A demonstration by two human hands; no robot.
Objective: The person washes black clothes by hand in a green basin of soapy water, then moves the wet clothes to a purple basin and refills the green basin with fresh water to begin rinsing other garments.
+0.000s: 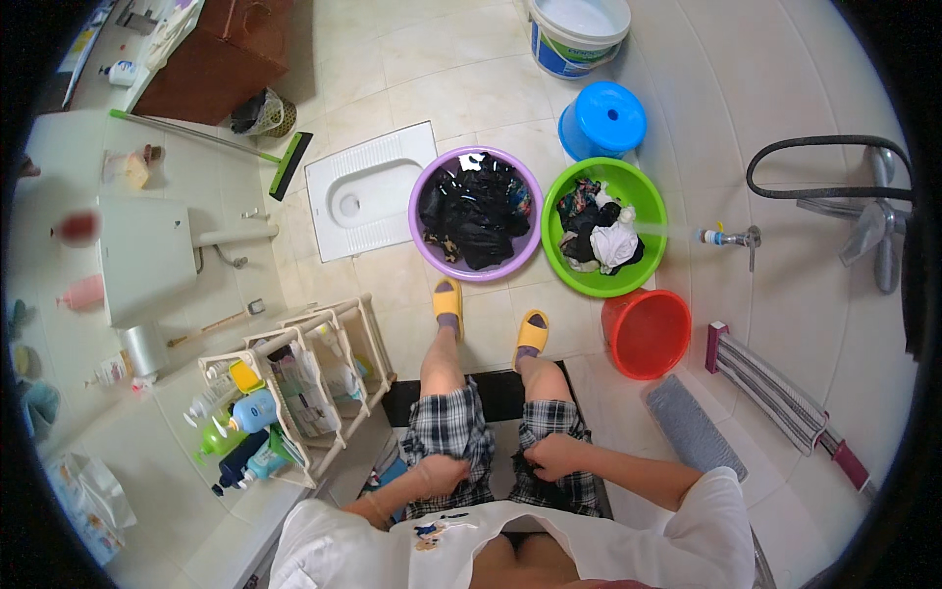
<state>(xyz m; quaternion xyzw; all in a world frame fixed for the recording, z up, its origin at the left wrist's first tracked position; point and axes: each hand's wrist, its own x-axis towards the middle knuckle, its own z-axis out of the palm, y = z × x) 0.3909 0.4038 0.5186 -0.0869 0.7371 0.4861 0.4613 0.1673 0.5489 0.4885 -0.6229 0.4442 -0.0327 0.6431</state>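
1. The person sits above a tiled floor [471, 88], both hands resting on the thighs of their plaid shorts [461, 432].
2. The left hand [439, 475] lies on the left leg of the shorts, its grip closed on a fold of the cloth.
3. The right hand [555, 455] lies on the right leg, fingers curled together and pinching the cloth there.
4. Both feet wear yellow slippers [447, 297], set on the floor just before two basins.
5. The purple basin [424, 187] holds dark, wet-looking clothes; it stands right of the squat toilet [363, 191].
6. The green basin [648, 265] touches the purple one on its right and holds dark and white clothes.
7. A stream of water from a wall tap [721, 237] reaches into the green basin.
8. A red bucket [646, 334] stands just beside the right slipper, below the green basin.
9. A blue stool [602, 119] stands behind the green basin, with a white bucket [577, 34] further back.
10. A rack [314, 393] of bottles stands to the person's left.
11. A green squeegee [289, 165] leans near the toilet, and a striped mop [775, 393] lies at the right.
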